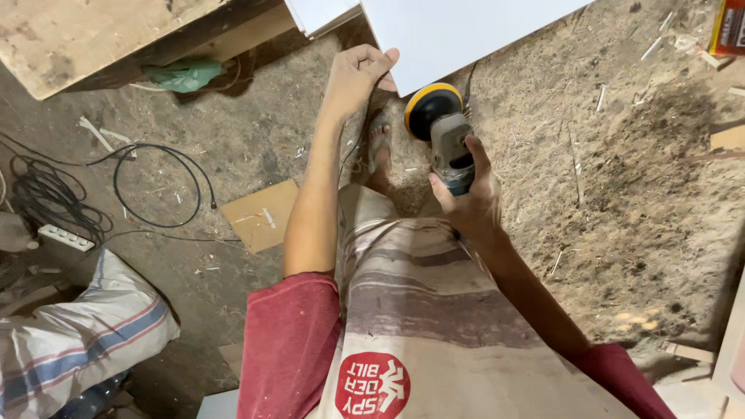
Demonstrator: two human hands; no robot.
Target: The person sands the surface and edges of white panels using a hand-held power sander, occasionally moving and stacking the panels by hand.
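My right hand (471,198) grips a grey angle grinder (452,149) by its body. Its round black and yellow sanding disc (431,107) points up toward the corner of a white board (466,31). My left hand (358,74) holds the lower left edge of that white board, fingers curled over it. My foot in a sandal (379,151) stands on the floor between both hands. I wear a striped apron over a red shirt.
Sawdust and wood scraps cover the dirt floor on the right. Black cables (155,182) and a white power strip (66,237) lie at left, by a striped sack (77,334). A cardboard piece (260,213) lies near my left arm. A worn wooden bench (93,35) stands top left.
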